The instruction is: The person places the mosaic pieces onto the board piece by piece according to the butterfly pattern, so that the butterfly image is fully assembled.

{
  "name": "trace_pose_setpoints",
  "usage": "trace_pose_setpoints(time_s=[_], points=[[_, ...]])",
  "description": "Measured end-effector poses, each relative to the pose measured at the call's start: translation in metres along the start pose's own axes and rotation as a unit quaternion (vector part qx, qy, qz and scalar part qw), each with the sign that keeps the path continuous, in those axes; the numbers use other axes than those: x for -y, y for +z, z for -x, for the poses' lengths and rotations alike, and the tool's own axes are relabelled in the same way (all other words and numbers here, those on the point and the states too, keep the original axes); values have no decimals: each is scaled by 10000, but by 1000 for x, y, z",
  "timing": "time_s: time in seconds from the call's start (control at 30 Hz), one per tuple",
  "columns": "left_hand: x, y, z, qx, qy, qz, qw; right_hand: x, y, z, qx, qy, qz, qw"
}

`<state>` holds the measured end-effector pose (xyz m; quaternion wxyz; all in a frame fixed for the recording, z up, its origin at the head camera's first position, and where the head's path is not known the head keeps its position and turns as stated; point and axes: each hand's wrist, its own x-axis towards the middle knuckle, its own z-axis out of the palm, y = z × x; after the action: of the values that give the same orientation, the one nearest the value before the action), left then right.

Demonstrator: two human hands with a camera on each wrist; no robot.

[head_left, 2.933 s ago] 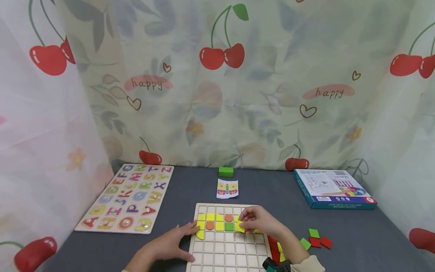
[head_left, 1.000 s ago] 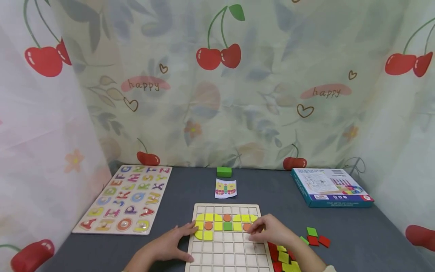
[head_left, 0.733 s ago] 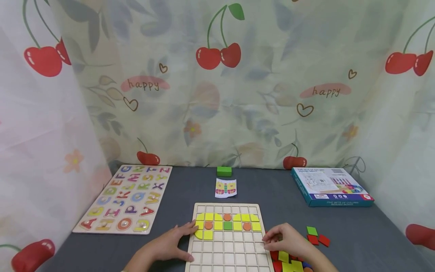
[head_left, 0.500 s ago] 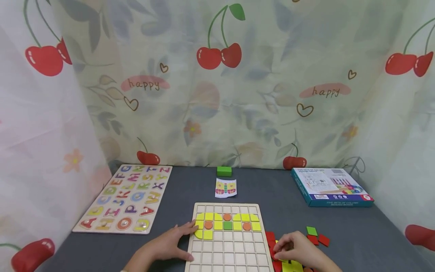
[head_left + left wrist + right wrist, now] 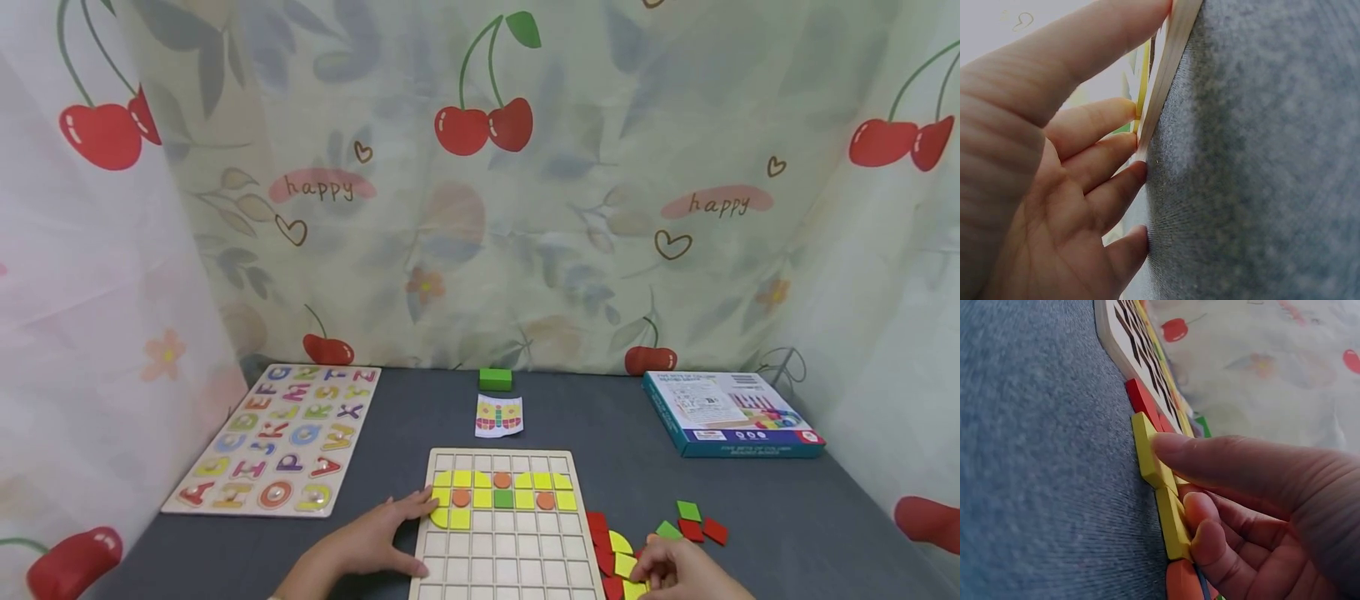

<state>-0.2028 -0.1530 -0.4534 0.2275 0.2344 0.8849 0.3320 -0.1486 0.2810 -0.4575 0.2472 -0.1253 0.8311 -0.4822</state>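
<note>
A wooden grid board (image 5: 510, 546) lies in front of me, with yellow, orange and green pieces in its upper rows. My left hand (image 5: 367, 542) rests along its left edge, fingers extended, fingertips at the wooden side in the left wrist view. To the right of the board my right hand (image 5: 682, 571) is down in a pile of loose tiles, fingers curled. In the right wrist view its thumb lies on a yellow square tile (image 5: 1147, 450), pinching it, with the other fingertips close beside a second yellow tile (image 5: 1172, 525). Red tiles (image 5: 597, 533) lie between board and hand.
A butterfly pattern card (image 5: 498, 417) lies beyond the board, in front of a green block (image 5: 496, 380). An alphabet puzzle board (image 5: 273, 442) is at the left, a boxed set (image 5: 735, 414) at the right. Loose red tiles (image 5: 690, 530) and a green tile (image 5: 687, 511) lie right of the pile.
My right hand has left the board and moved right and nearer into the loose tiles. A yellow tile and an orange disc now show in the board's rows. The left hand stays put.
</note>
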Motion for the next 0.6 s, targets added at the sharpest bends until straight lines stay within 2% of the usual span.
trace_pose_setpoints(time_s=[0.2,0.6], points=[[1,0,0,-19,62,5,10000,-1,-1,0,55,119,-177,9998],[0,0,0,12,36,80,10000,-3,1,-3,20,191,-107,9998]])
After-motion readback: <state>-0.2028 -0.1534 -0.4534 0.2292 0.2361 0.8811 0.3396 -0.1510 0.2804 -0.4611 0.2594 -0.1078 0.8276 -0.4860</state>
